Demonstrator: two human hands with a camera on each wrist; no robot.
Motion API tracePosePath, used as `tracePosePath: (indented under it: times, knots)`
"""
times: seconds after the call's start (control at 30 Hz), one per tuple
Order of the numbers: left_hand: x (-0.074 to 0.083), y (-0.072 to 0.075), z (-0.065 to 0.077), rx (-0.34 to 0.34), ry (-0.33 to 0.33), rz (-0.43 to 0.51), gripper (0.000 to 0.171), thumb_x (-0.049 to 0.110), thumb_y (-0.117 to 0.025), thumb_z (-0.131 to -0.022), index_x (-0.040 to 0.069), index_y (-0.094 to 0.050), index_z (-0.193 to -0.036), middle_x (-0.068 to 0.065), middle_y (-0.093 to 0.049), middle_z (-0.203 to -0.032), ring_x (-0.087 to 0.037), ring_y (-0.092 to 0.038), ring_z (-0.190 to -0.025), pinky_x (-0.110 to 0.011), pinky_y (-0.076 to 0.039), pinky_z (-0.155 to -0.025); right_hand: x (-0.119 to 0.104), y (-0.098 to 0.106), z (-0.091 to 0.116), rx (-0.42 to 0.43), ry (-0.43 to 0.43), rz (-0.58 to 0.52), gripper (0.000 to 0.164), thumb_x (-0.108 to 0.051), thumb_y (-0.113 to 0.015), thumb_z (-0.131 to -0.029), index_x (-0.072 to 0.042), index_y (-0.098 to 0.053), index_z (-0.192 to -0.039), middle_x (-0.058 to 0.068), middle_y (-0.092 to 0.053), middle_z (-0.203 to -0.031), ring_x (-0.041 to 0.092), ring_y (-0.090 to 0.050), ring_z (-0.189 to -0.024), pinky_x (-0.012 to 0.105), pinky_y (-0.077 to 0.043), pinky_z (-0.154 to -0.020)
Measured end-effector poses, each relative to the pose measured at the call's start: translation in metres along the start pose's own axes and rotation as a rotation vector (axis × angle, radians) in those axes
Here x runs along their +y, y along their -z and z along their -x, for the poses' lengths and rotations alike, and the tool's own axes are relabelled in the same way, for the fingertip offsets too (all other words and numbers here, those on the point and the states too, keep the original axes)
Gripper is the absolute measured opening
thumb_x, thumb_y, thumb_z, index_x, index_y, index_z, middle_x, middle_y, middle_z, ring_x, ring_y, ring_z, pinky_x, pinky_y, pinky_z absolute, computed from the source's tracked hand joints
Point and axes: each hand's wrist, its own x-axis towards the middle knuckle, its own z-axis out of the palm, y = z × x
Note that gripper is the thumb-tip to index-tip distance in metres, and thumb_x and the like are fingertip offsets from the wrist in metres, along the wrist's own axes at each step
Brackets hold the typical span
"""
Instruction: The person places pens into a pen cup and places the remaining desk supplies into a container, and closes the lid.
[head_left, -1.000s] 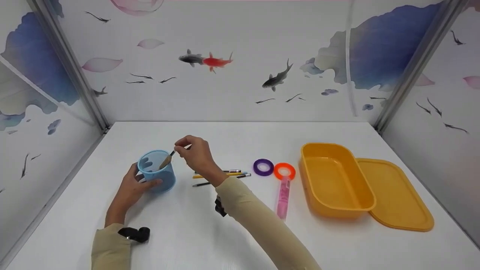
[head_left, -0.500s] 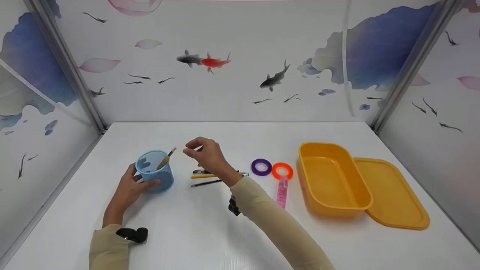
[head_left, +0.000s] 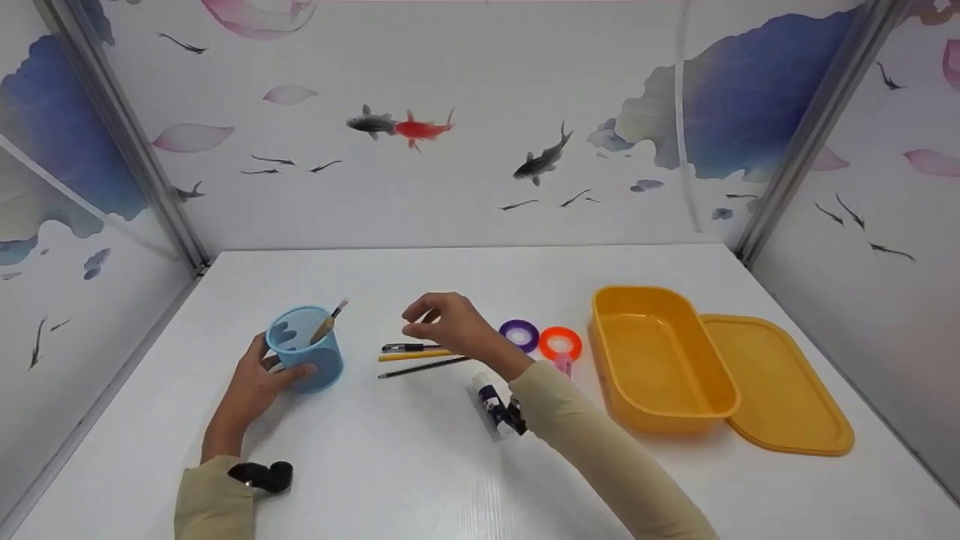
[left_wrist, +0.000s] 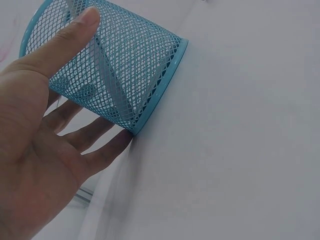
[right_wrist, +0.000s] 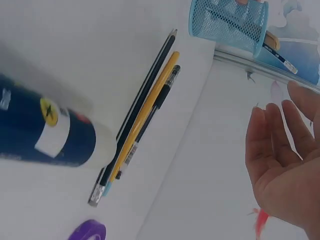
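At nine o'clock on the counter, the left grip is holding the blue mesh cup, a brush leaning inside; the right grip is hovering half-spread, empty (the navy tube is showing blurred lettering).

Head view: yellow rectangular plastic tub at 3 o'clock, flat yellow lid beside it, fish-printed white wall at 12.
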Motion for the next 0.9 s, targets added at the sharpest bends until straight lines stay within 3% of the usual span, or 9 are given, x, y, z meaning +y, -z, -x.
tracePosePath:
  times: [0.2,0.4,0.63,0.9]
  knots:
    - [-0.001,0.001,0.004,-0.002,0.026,-0.006,0.105,0.036,-0.077,-0.088,0.004,-0.007,-0.160,-0.025,-0.016,-0.166,-0.051,-0.024,-0.150,-0.061,-0.033,-0.119,0.012,0.013,0.007,-0.063,-0.017,0.069,0.025,-0.017,-0.073,-0.092,-0.013,-0.072,-0.117,0.004,-0.070,-0.115,0.016,-0.064,-0.103,0.025,-0.059,-0.084]
    - [0.002,0.000,0.000,-0.010,0.016,-0.003,0.104,0.036,-0.077,-0.088,0.004,-0.007,-0.160,-0.025,-0.016,-0.166,-0.051,-0.023,-0.150,-0.061,-0.032,-0.119,0.036,0.026,0.019,-0.051,-0.043,0.104,0.026,-0.016,-0.072,-0.092,-0.008,-0.072,-0.117,0.007,-0.070,-0.114,0.020,-0.064,-0.102,0.027,-0.059,-0.082]
    - [0.002,0.000,0.000,-0.008,0.013,-0.009,0.106,0.037,-0.077,-0.088,0.004,-0.006,-0.160,-0.025,-0.015,-0.166,-0.051,-0.024,-0.149,-0.061,-0.033,-0.119,0.062,0.037,0.025,-0.021,-0.201,0.101,0.029,-0.018,-0.073,-0.092,-0.008,-0.071,-0.120,0.004,-0.071,-0.111,0.017,-0.064,-0.095,0.031,-0.060,-0.088]
    - [0.001,-0.001,-0.001,-0.013,0.013,0.006,0.105,0.035,-0.077,-0.088,0.006,-0.006,-0.160,-0.024,-0.014,-0.167,-0.051,-0.023,-0.150,-0.063,-0.032,-0.119,0.072,0.044,0.025,0.010,-0.282,0.153,0.028,-0.015,-0.074,-0.091,-0.008,-0.072,-0.119,0.006,-0.071,-0.109,0.019,-0.063,-0.095,0.032,-0.059,-0.090]
